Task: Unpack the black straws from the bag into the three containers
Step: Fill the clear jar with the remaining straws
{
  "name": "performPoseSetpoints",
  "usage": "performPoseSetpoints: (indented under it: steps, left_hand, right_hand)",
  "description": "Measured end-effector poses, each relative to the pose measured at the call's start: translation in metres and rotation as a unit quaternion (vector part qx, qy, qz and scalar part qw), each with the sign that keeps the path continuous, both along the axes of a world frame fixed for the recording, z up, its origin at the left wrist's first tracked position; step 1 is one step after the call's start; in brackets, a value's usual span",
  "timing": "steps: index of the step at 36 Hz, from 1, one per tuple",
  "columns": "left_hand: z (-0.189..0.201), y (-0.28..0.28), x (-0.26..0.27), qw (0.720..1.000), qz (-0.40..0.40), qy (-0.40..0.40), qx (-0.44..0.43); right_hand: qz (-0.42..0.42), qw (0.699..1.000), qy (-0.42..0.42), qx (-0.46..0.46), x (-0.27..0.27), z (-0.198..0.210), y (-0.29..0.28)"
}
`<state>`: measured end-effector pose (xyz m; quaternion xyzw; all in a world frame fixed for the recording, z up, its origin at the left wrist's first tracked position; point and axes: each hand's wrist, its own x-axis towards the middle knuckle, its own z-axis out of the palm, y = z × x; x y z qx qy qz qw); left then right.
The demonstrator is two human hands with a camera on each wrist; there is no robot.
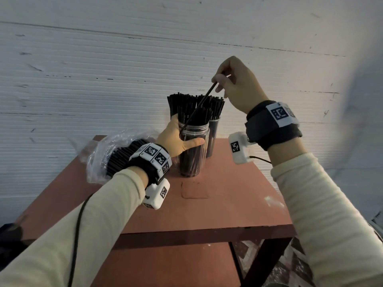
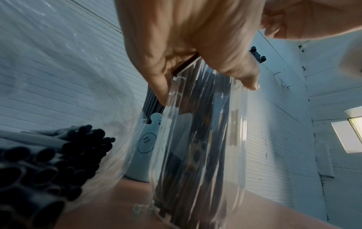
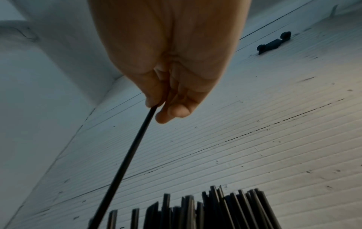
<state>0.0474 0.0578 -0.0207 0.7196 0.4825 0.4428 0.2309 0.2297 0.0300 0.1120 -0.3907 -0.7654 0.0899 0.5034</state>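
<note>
Head view: left hand [image 1: 176,139] wraps its fingers round the clear jar [image 1: 193,150] on the tabletop [image 1: 228,195] while right hand [image 1: 236,83] pinches one black straw [image 1: 199,106] above it.

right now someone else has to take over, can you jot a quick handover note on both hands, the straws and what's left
Left hand: grips the clear plastic jar at the front, steadying it on the reddish-brown table.
Right hand: pinches a single black straw, its lower end at the jar's mouth.
Done: the jar and the containers behind it already hold many straws.
Left: seat this straw, then empty the clear plastic bag lying at the table's left, which holds a thick bundle.
</note>
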Motion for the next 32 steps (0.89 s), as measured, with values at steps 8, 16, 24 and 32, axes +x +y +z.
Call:
performPoseSetpoints:
  steps: [8, 16, 24, 32]
  left_hand:
    - [0.001, -0.001, 0.000, 1.000, -0.002, -0.003, -0.001]
    - [0.001, -0.001, -0.001, 1.000, -0.001, 0.003, -0.002]
    - [0.003, -0.004, -0.001, 0.999, -0.024, -0.018, -0.020]
    - [0.004, -0.008, 0.004, 0.997, -0.034, -0.060, -0.034]
  right_hand:
    - [0.012, 0.987, 0.140, 0.075, -0.001, 0.014, 0.000]
    - [-0.008, 0.974, 0.173, 0.149, -0.001, 0.035, 0.003]
    - [-0.043, 0.996, -0.079, 0.017, -0.030, -0.015, 0.020]
    - [-0.101, 0.975, -0.197, 0.025, -0.034, -0.044, 0.027]
